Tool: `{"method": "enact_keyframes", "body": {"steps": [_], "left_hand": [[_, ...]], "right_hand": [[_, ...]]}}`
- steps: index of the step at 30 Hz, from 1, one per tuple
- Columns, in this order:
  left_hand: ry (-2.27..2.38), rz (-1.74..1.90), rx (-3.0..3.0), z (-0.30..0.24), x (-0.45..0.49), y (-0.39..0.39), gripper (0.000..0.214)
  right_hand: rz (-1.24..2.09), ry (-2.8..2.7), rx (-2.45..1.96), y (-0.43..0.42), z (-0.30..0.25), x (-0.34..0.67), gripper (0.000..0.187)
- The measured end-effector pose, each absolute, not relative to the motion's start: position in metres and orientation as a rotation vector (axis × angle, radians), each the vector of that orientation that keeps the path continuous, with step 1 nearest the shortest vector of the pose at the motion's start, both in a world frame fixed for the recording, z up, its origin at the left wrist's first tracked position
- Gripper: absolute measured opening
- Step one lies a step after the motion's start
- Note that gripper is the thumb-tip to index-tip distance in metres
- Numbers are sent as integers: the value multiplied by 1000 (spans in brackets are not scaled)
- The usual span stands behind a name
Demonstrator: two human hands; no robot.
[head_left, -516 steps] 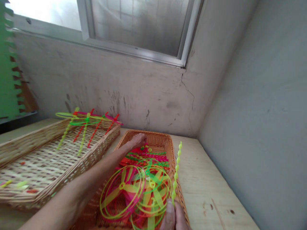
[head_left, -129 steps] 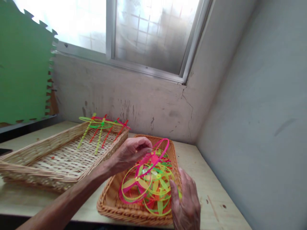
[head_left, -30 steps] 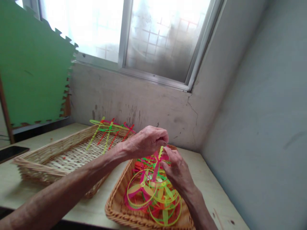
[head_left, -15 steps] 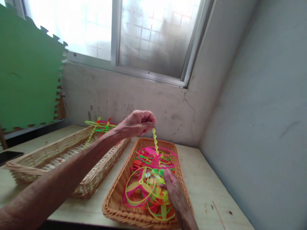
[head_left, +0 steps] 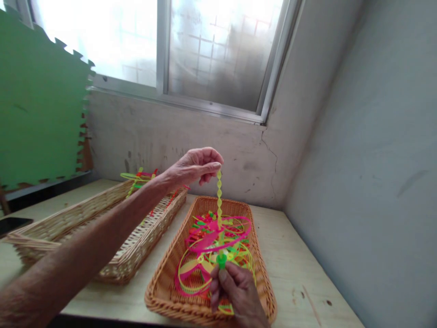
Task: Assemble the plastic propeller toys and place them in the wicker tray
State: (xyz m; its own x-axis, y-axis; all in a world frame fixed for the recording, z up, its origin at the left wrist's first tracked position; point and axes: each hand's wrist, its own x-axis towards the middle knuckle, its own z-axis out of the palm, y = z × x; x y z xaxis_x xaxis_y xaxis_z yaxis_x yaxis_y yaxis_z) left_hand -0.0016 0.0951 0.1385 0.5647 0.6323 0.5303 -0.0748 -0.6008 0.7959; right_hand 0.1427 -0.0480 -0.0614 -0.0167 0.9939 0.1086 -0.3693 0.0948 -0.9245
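Note:
My left hand (head_left: 205, 166) pinches the top end of a yellow twisted stick (head_left: 219, 196), held upright over the brown wicker basket (head_left: 160, 284). Around the stick's lower part sits a pink ringed propeller (head_left: 208, 240), tilted a little. My right hand (head_left: 235, 287) grips a green handle piece (head_left: 221, 260) at the bottom of the stick, thumb and fingers closed on it. Beneath, in the basket, lie yellow-and-pink ringed propellers (head_left: 199, 269) and a heap of small red and green plastic parts (head_left: 201, 230), partly hidden by my right hand.
To the left stands a long pale wicker basket (head_left: 116, 269) with assembled propeller toys (head_left: 138, 175) at its far end. A dark phone-like object (head_left: 15, 224) lies on the wooden table (head_left: 297, 269). A green foam mat (head_left: 41, 109) stands at left; walls and a window close off the back.
My right hand has come from the basket's right side to the stick's lower end and now holds the green piece. My left hand has risen slightly; the stick stands straighter.

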Motion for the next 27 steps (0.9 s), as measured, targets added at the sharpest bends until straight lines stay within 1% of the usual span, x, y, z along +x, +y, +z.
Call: {"method": "enact_keyframes", "body": {"steps": [3,6,12,19,23,25,27], "left_hand": [[443,1180,1903,134,2,93,38],[463,1252,1814,125,4,94,43],[492,1342,1705,106,7,100,43],[532,1339,1776,96,12,88,27],[495,1358,2054,92,17,79,18],[441,1384,2348,91,18,76,16],[337,1310,2702,89,20,73,18]], "right_hand": [[1133,-904,-901,-42,-56,142,37],[1095,-886,-904,-35,-56,145,36],[1011,-827,-955,-22,-55,150,36],[931,-811,-1044,-11,-46,159,41],[877,-833,-1123,-8,-46,163,45],[852,-857,-1165,-9,-48,163,43],[825,-890,-1208,-12,-49,163,40]]}}
